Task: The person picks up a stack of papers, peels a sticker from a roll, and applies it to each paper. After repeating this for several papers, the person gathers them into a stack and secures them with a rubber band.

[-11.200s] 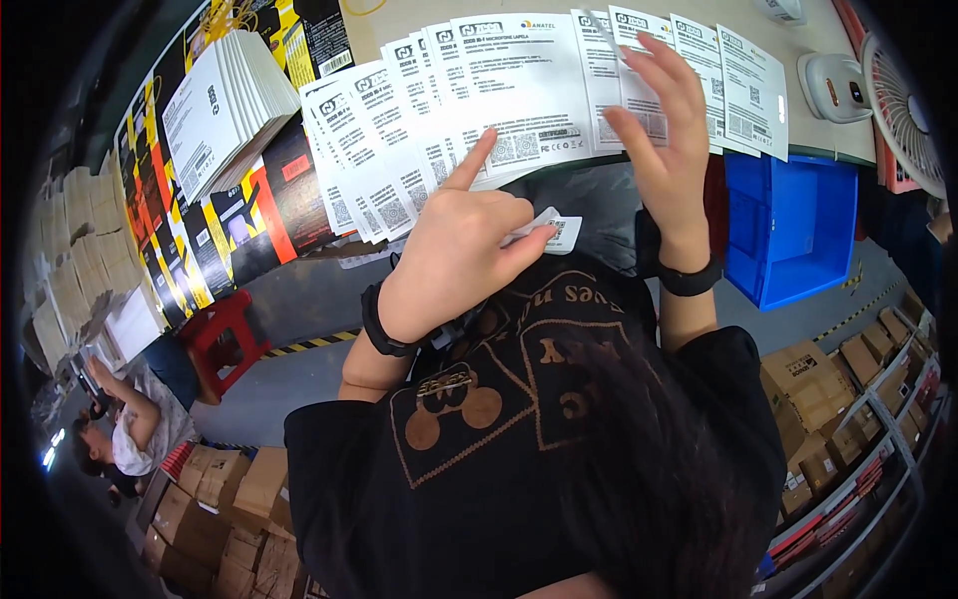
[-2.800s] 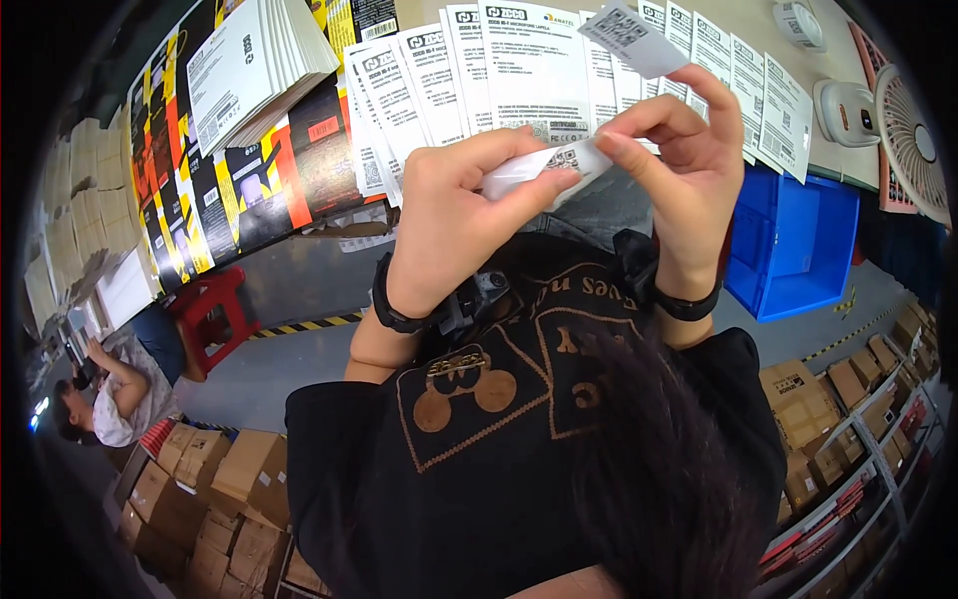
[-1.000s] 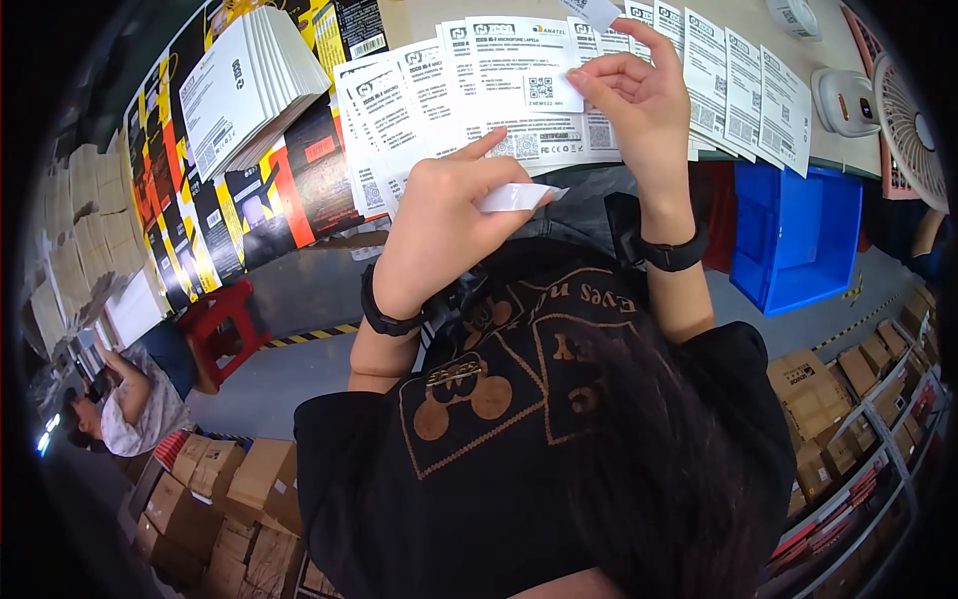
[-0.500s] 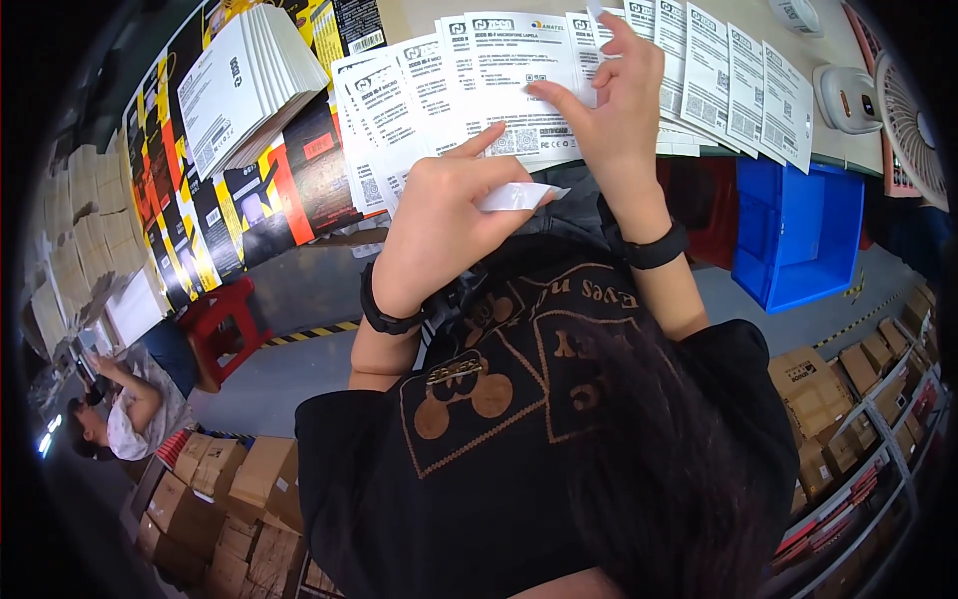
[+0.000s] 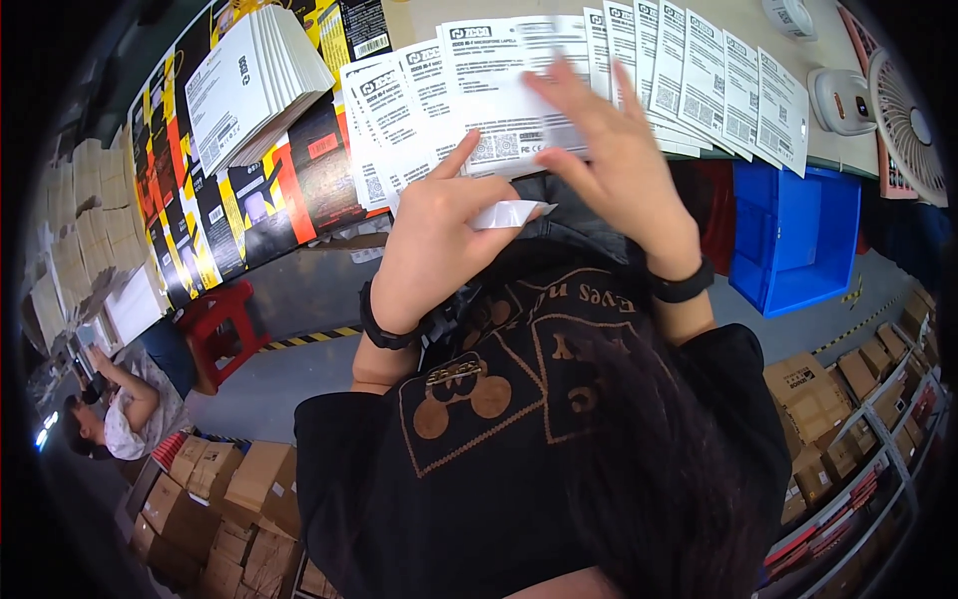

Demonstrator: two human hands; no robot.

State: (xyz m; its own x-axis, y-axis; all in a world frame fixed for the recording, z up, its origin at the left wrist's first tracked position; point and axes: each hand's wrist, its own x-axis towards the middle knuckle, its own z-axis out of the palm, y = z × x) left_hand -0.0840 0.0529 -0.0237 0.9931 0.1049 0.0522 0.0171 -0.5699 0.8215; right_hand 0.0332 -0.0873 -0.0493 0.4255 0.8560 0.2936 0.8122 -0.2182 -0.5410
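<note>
My left hand [image 5: 439, 240] is closed round a small shiny white slip of paper [image 5: 502, 214]. Its index finger reaches out to the lower edge of a white printed card [image 5: 484, 85] on the table. Over the right side of that card is my right hand [image 5: 619, 160], fingers spread and partly smeared by motion. I see nothing held in it; whether the fingertips touch the card I cannot tell. More white printed cards [image 5: 723, 95] overlap in a fanned row to the right, and others [image 5: 379, 140] lie overlapped at the left.
A thick stack of white printed cards [image 5: 225, 105] rests on black, yellow and orange printed sheets [image 5: 264, 210]. A white device [image 5: 843, 100] and a fan [image 5: 908, 125] stand far right. Below the table edge are a blue bin [image 5: 798, 235] and a red stool [image 5: 220, 329]. Another person [image 5: 125, 404] is at lower left.
My right hand has come down from the far edge of the cards, its fingers now spread. A small pale piece at its fingertips no longer shows there. My left hand has shifted slightly left.
</note>
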